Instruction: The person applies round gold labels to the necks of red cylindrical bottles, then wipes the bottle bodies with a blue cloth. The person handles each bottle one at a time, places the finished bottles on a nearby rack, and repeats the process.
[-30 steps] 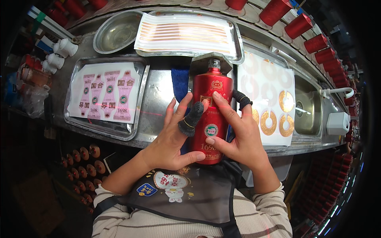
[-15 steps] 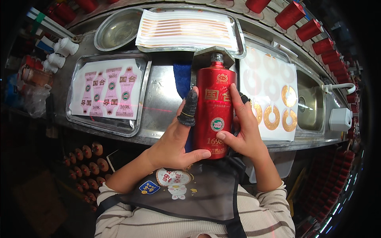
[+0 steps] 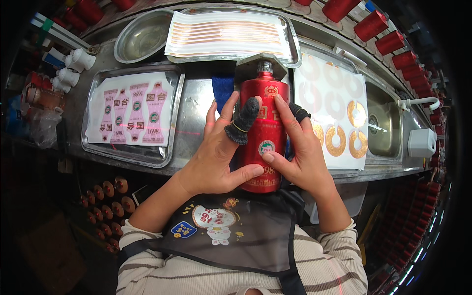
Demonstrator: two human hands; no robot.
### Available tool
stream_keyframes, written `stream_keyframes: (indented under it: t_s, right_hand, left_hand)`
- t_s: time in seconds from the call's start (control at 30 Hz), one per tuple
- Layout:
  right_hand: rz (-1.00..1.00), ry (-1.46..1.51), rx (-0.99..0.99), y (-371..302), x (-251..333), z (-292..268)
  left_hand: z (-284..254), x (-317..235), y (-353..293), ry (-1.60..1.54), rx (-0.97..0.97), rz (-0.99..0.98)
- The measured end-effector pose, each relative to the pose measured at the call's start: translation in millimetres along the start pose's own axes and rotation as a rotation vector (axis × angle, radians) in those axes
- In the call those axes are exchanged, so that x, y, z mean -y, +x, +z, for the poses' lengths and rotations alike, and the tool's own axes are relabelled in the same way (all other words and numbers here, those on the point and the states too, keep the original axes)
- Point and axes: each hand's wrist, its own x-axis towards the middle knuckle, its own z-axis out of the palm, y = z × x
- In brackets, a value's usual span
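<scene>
A red bottle [image 3: 269,132] with gold lettering, a round green-and-white emblem and a dark, bare neck leans neck-away in front of me. My left hand [image 3: 209,164] holds its left side, thumb across the lower front and the black-covered index finger on the upper front; its other fingers stretch up beside the bottle. On the right side, my right hand [image 3: 307,162] grips it, with thumb near the emblem and a finger laid along the front. A black cover shows on another right finger, and part of that hand is hidden behind the bottle. The neck lies against a hexagonal grey stand [image 3: 246,69].
On the metal counter, a tray [image 3: 173,142] holds a sheet of pink-and-gold decals. Gold-striped sheets [image 3: 228,34] lie behind, near a metal bowl [image 3: 140,42]. Ring decals on a sheet [image 3: 319,162] sit right, before a sink [image 3: 381,137]. A blue cloth [image 3: 222,88] lies behind my left hand.
My left index finger has moved rightward onto the bottle's front, and the other left fingers have spread into view. The bottle has shifted slightly left and away; my right hand stays on it.
</scene>
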Motion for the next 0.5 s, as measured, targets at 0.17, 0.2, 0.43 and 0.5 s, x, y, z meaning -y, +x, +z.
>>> stream_keyframes:
  t_s: [0.17,0.2,0.43,0.5]
  right_hand:
    - [0.029,-0.014,0.047,2.6,5.2,-7.3]
    - [0.039,-0.015,0.061,2.5,5.2,-8.4]
    - [0.070,0.037,0.084,-1.0,2.4,-7.2]
    - [0.051,0.057,0.074,-2.3,1.1,-6.9]
  left_hand:
    - [-2.5,-0.5,-1.1,-0.030,0.001,-0.011]
    - [-1.8,-0.2,-1.7,-0.022,0.006,-0.008]
    - [0.7,2.1,-3.6,-0.025,-0.001,0.029]
    - [2.9,4.6,-4.7,-0.027,-0.010,0.038]
